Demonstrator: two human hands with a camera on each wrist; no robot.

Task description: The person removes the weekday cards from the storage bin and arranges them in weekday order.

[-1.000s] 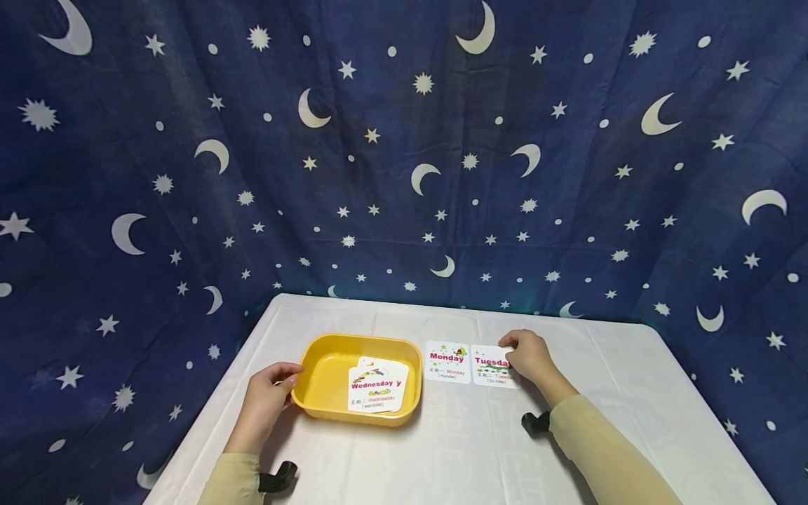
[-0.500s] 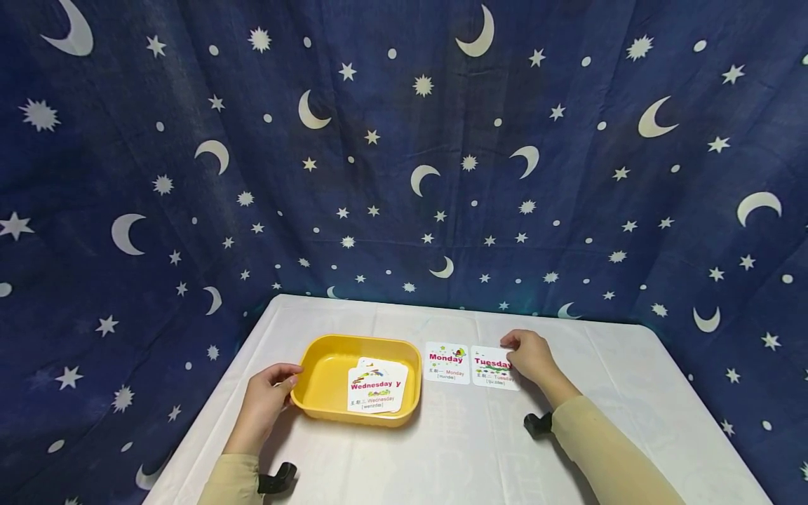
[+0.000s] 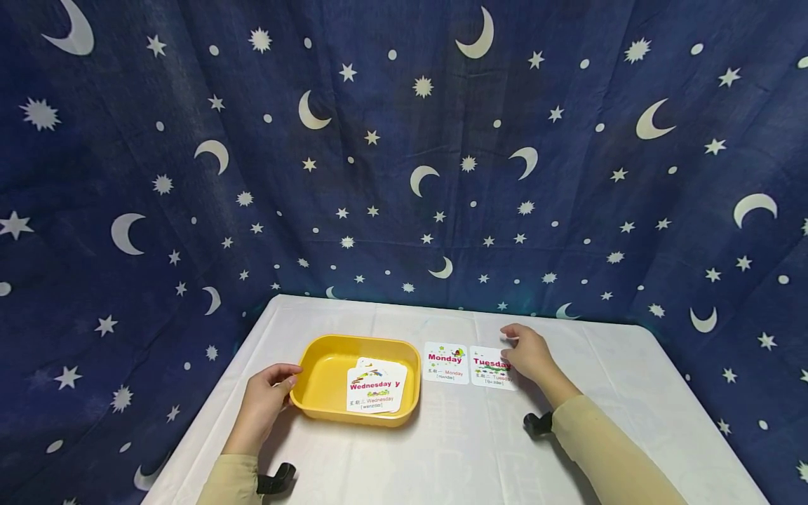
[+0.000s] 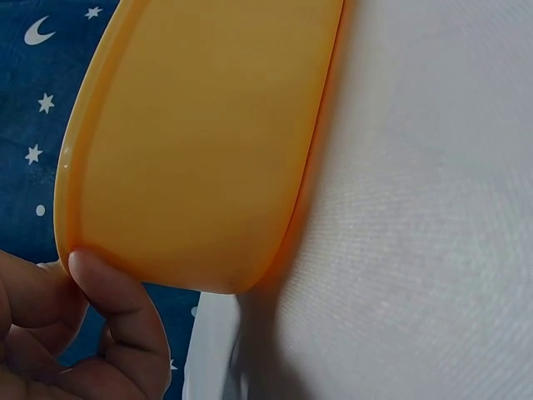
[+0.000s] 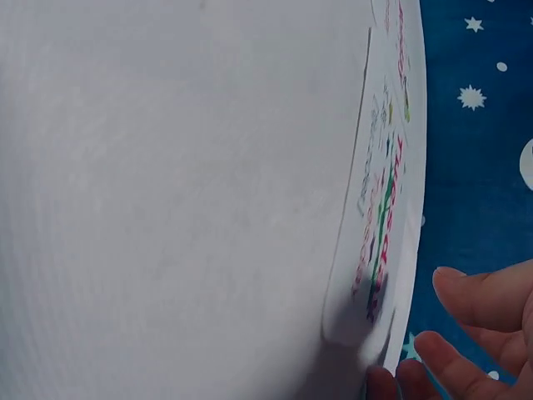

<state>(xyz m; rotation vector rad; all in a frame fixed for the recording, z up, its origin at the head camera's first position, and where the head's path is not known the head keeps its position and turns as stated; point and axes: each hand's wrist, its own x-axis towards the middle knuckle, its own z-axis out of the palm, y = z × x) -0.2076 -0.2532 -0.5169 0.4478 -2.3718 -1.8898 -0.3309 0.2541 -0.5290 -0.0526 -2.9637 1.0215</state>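
My left hand pinches the left rim of a yellow plastic tray; in the left wrist view, thumb and finger meet at the corner of the tray. Inside the tray a Wednesday card overlaps another white card, of which a strip and a letter y show. To the tray's right lie a Monday card and a Tuesday card, side by side, face up. My right hand is at the Tuesday card's right edge, covering part of it. Its fingers are parted, holding nothing.
A white cloth covers the table. Behind it and at both sides hangs a dark blue curtain with moons and stars. Black mounts stick out from both wrists.
The right hand's thumb and fingers have parted and come off the Tuesday card's edge. The cards, the tray and the left hand stay where they were.
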